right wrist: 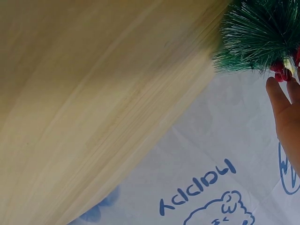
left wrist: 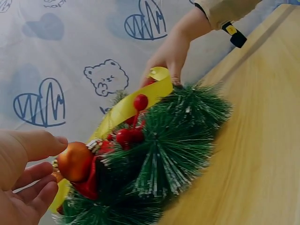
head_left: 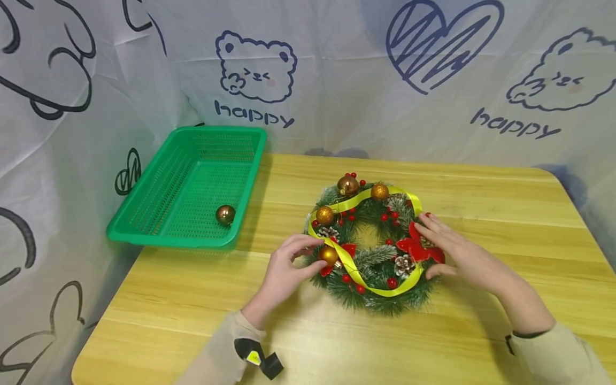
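A green wreath point(head_left: 380, 299) lies on the table, trimmed with a loop of yellow ribbon point(head_left: 353, 270), pine cones, red berries and red fabric flowers. At its left side my left hand point(head_left: 290, 262) pinches a shiny gold ball ornament point(head_left: 329, 255) between thumb and fingertips; the left wrist view shows the gold ball point(left wrist: 75, 161) against a red petal. On the wreath's right side, beside a red flower point(head_left: 420, 247), rests my right hand point(head_left: 454, 248) with fingers extended. In the right wrist view, its fingers point(right wrist: 279, 98) touch near red berries point(right wrist: 282, 74).
A green plastic basket point(head_left: 192, 241) stands at the table's back left, holding one brown ball ornament point(head_left: 225, 215). Two glittery gold balls and a brown ball point(head_left: 348, 185) sit on the wreath's far side. A white cloth point(head_left: 337, 107) with drawings hangs behind the wooden table point(head_left: 192, 299).
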Demonstrator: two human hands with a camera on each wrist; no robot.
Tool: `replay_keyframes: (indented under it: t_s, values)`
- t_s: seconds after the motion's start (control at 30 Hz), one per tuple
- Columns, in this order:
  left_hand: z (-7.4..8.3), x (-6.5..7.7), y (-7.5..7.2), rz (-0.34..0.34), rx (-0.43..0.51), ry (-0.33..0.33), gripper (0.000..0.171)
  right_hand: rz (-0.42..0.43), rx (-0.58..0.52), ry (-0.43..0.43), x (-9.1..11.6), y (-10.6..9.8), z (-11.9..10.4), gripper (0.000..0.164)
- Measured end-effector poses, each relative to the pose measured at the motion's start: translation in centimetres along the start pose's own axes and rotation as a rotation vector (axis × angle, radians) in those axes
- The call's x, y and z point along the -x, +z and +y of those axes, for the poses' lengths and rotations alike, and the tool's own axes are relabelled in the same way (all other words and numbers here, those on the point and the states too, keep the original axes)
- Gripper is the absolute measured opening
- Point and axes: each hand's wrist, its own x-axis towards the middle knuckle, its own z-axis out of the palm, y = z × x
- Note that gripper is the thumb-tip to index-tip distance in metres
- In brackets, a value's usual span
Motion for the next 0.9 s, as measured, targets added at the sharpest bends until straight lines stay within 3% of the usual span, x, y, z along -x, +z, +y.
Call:
replay_keyframes:
  t_s: [0.33, 0.6, 0.9]
  values:
    - [-0.5, 0.1, 0.8, -0.014, -0.007, -0.009, 0.035, -0.018, 0.005, -0.002, 0.0, -0.1, 0.1, 0.095]
    - [-0.5, 0.0, 0.6, -0.011, -0.022, -0.024, 0.035, -0.009, 0.010, 0.000, -0.1, 0.0, 0.1, 0.095]
    - [-2.6, -0.3, 0.0, 0.042, 0.014, -0.039, 0.036, 0.008, 0.012, -0.004, 0.0, 0.0, 0.1, 0.096]
